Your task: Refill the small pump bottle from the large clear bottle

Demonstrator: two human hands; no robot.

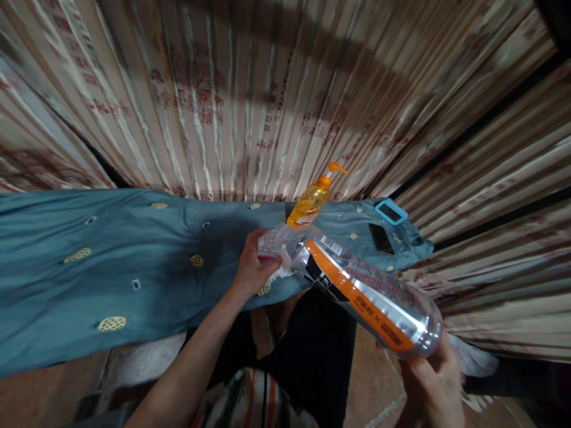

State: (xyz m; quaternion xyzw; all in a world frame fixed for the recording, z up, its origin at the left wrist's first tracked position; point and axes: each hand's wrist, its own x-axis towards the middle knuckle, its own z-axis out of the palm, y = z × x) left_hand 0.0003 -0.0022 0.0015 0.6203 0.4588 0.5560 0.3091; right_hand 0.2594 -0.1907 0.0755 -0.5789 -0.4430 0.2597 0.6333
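Note:
A large clear plastic bottle point(361, 291) with an orange and black label lies tilted across the view, its base toward the lower right. My right hand point(435, 374) is closed around the base end. At the neck end, my left hand point(256, 264) grips a clear, crinkled plastic piece point(274, 244) with a pinkish part; its exact kind is hard to make out. This piece meets or overlaps the bottle's neck, and the contact itself is unclear. Just beyond the neck stands a pump bottle point(310, 202) of amber liquid with an orange pump head.
A teal cloth point(147, 249) with pineapple prints covers the long surface. Toward its right end lie a dark phone point(381, 239) and a blue-framed device point(391, 211). Pleated patterned curtains point(250, 101) hang behind and to the right. My legs are below the near edge.

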